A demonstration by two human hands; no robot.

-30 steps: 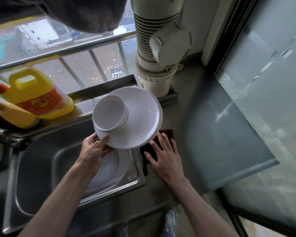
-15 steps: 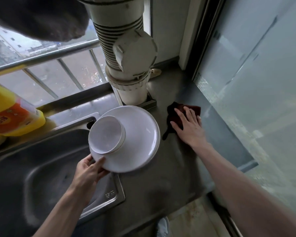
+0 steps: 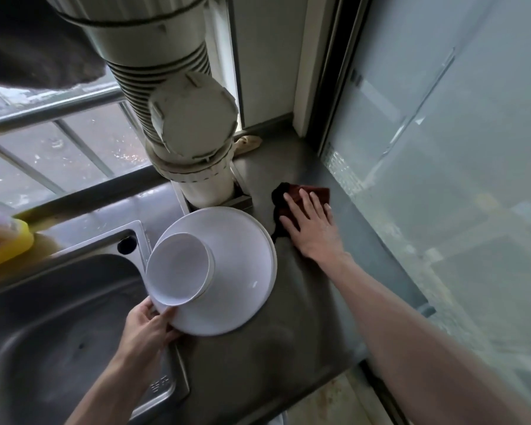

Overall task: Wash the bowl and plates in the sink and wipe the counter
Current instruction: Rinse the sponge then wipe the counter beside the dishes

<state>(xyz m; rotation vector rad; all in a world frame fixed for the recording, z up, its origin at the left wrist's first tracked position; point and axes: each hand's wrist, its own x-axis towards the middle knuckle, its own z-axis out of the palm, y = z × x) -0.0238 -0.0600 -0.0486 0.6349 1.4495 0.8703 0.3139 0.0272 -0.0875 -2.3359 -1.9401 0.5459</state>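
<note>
My left hand (image 3: 146,331) grips the near rim of a white plate (image 3: 239,268) and holds it above the sink's right edge. A white bowl (image 3: 178,271) sits on the plate's left side. Whether more plates lie under the top one is hidden. My right hand (image 3: 311,228) lies flat, fingers straight, pressing a dark red cloth (image 3: 292,194) onto the grey counter (image 3: 295,332) at the far right, near the frosted glass.
The steel sink (image 3: 59,332) fills the lower left. A thick white drain pipe (image 3: 193,142) rises from the counter just behind the plate. A yellow detergent bottle (image 3: 3,243) stands on the window ledge at left. Frosted glass (image 3: 442,179) bounds the counter on the right.
My right hand has pushed the cloth away from the sink's edge, across the counter toward the far right corner. The left hand keeps holding the plate and bowl.
</note>
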